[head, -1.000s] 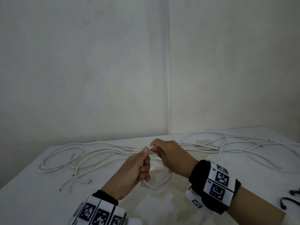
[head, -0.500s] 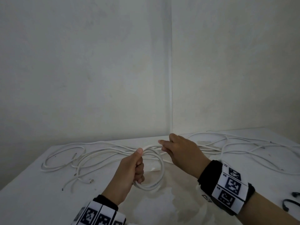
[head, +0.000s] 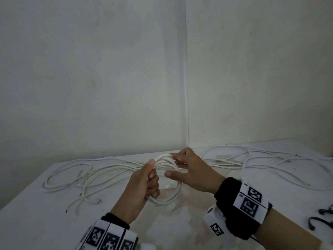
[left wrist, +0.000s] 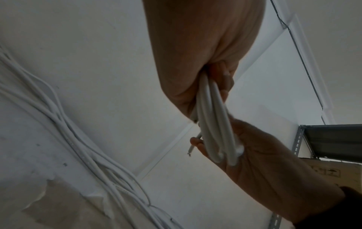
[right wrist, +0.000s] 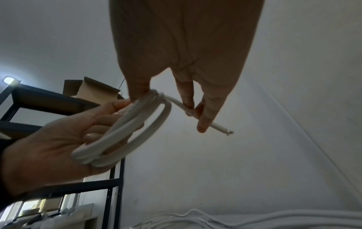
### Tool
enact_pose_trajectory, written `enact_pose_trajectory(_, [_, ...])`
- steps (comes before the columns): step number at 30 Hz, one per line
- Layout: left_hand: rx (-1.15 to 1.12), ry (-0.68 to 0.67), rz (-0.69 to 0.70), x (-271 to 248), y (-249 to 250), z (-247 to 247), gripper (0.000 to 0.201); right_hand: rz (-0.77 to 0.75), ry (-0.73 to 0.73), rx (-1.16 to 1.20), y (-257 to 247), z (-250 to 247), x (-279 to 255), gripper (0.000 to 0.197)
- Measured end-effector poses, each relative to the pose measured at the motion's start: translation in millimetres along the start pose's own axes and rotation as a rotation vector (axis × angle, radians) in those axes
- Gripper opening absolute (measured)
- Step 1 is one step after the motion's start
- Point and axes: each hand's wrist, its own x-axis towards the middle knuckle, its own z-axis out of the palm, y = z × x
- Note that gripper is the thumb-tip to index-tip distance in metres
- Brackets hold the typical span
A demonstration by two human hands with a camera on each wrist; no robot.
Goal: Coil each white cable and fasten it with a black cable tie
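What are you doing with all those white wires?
A person is winding one white cable into a coil. The left hand grips the loops, and the right hand holds the loose end between its fingers. More white cables lie uncoiled on the table. The black cable ties wait at the right edge; the coil has no tie yet.

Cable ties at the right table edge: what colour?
Black. The cable ties lie on the white table, clearest in the head view.
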Motion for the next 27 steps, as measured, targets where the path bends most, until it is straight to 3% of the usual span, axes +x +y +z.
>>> enact_pose_trajectory(4, [0.012, -0.011, 0.018, 4, 1, 3, 0.042, -0.079, 0.076, -0.140, -1, 4, -2, 0.020])
enact_pose_trajectory(11, [0.093, -0.020, 0.013, 9, -3, 5, 0.043, 0.058, 0.082, 0.347, 7, 13, -4, 0.022])
enact_pose_trajectory(18, [0.133, 0.025, 0.033, 10, -5, 1, 0.042, 0.156, -0.073, 0.695, -1, 11, -10, 0.016])
enact_pose_trajectory(21, [0.135, 0.065, 0.041, 9, -3, -2, 0.043, 0.126, -0.142, 0.511, -6, 2, -11, 0.004])
enact_pose_trajectory(23, [0.113, 0.091, 0.058, 7, -1, -2, 0.043, 0.103, -0.167, 0.337, -8, -2, -10, 0.014])
enact_pose_trajectory(27, [0.032, 0.092, 0.079, 7, 2, 2, 0.043, 0.006, -0.122, 0.170, -11, -3, -8, 0.014])
